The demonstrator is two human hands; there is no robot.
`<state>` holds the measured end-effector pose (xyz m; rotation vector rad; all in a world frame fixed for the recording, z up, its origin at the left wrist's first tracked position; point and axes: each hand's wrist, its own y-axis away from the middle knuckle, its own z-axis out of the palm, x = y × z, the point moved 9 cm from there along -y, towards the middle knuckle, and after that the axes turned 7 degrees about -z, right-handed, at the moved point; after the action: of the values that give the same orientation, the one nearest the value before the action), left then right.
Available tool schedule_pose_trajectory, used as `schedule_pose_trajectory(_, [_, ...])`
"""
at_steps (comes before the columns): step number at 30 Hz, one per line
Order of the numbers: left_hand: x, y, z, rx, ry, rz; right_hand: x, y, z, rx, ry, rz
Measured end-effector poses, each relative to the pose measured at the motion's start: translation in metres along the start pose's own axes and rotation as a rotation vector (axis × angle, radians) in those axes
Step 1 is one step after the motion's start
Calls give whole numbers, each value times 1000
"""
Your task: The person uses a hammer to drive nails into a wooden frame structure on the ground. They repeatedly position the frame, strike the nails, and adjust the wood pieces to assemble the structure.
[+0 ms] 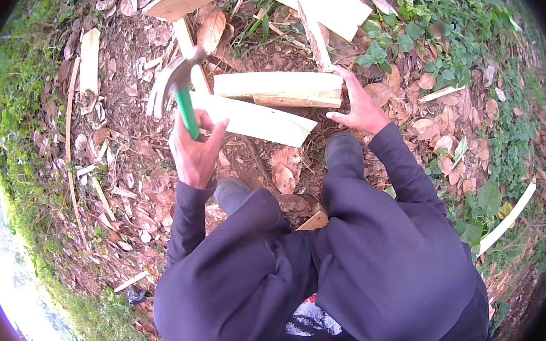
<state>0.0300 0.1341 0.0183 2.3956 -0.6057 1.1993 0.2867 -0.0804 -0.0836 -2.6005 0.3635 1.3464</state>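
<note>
1. Dark trousers (383, 264), nearest the camera, cover both bent knees; grey boots (343, 151) show beyond them on the leaf-strewn ground (141, 200).
2. Left hand (196, 152): fingers closed round the green handle of a claw hammer (185, 110), its metal head raised above the grip, to the left of the wooden pieces. The thumb points toward a pale slanting plank (259, 121); whether it touches cannot be told.
3. Right hand (363, 107): thumb and fingers parted at the right end of a short crosswise plank (279, 83). Whether they press on the wood cannot be told.
4. Short crosswise plank: set ahead of the boots, between the hands, with the slanting plank beside it on the near side, lower toward the right.
5. Narrow strip (308, 23): runs from the upper edge of the view down to the right end of the crosswise plank. Farther off lie a broad pale board (337, 5) and a curved-looking board (192, 0).
6. Margins: a long thin stick (69, 135) at left; a pale strip (509, 219) at right, among green plants (490, 198).
</note>
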Motion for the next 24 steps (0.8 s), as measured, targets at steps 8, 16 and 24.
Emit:
schedule_pose_trajectory(8, [-111,42,1,220,333,-247,15,-5,-1,20,-113,119])
schedule_pose_trajectory(16, [-171,46,74,283,893,-551,35,-19,-7,10,-160,179])
schedule_pose_trajectory(24, [-169,48,68,306,755,-633,27,-20,-35,357,256,151])
